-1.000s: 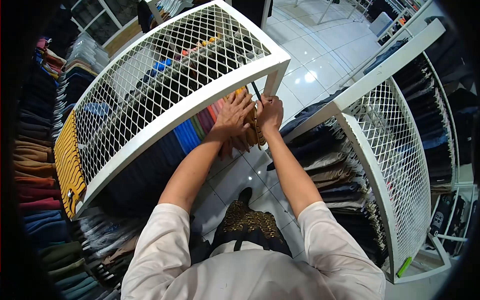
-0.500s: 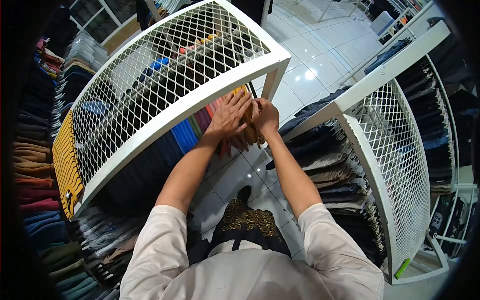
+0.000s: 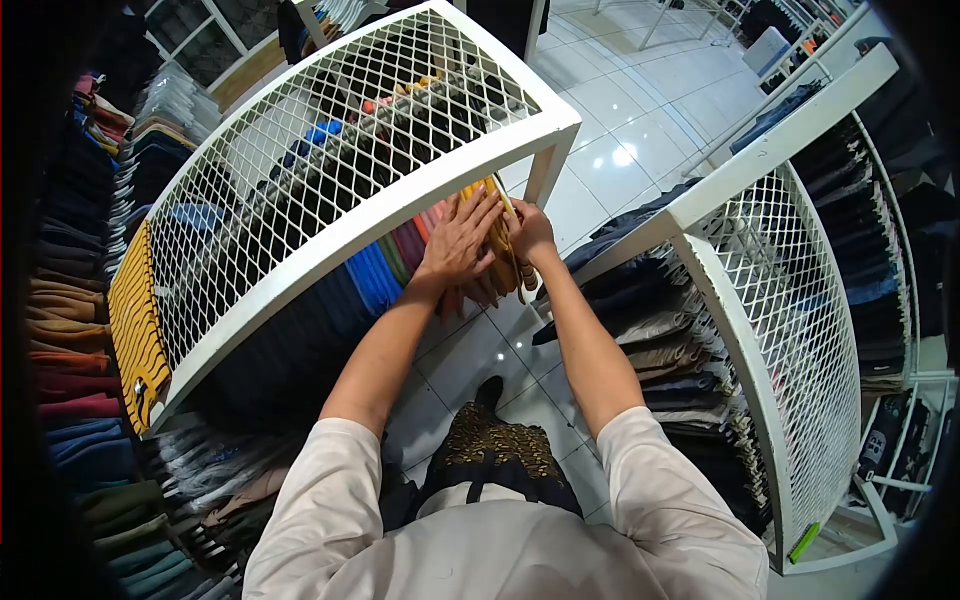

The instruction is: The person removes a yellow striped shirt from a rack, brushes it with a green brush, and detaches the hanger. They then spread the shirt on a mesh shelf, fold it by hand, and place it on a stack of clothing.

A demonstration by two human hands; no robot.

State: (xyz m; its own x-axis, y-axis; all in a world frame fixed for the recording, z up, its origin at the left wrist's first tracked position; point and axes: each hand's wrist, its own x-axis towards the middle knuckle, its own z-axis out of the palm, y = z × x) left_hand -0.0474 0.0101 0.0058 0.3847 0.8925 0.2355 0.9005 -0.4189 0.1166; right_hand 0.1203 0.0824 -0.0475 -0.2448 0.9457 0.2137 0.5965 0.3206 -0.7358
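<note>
My left hand [image 3: 462, 238] lies with fingers stretched out over a row of hanging garments, at the end under the white mesh-topped rack [image 3: 420, 175]. Beneath and beside its fingertips is a mustard-yellow garment [image 3: 499, 240]. My right hand [image 3: 530, 232] is closed at the outer edge of that yellow garment, its fingertips partly hidden behind the cloth. To the left of my left hand hang pink garments [image 3: 420, 225] and bright blue garments [image 3: 372, 275]. The tops of these garments are covered by the rack's frame.
A second white mesh rack [image 3: 735, 330] with dark and beige clothes stands close on the right. Folded-over trousers [image 3: 70, 330] hang at the far left. A yellow striped cloth [image 3: 138, 335] lies over the near rack's left end. A bright green object [image 3: 803, 541] rests at lower right.
My right hand has shifted slightly left and down, and the yellow garment's edge has turned a little outward. My left hand stays on the garments, its fingers slightly moved.
</note>
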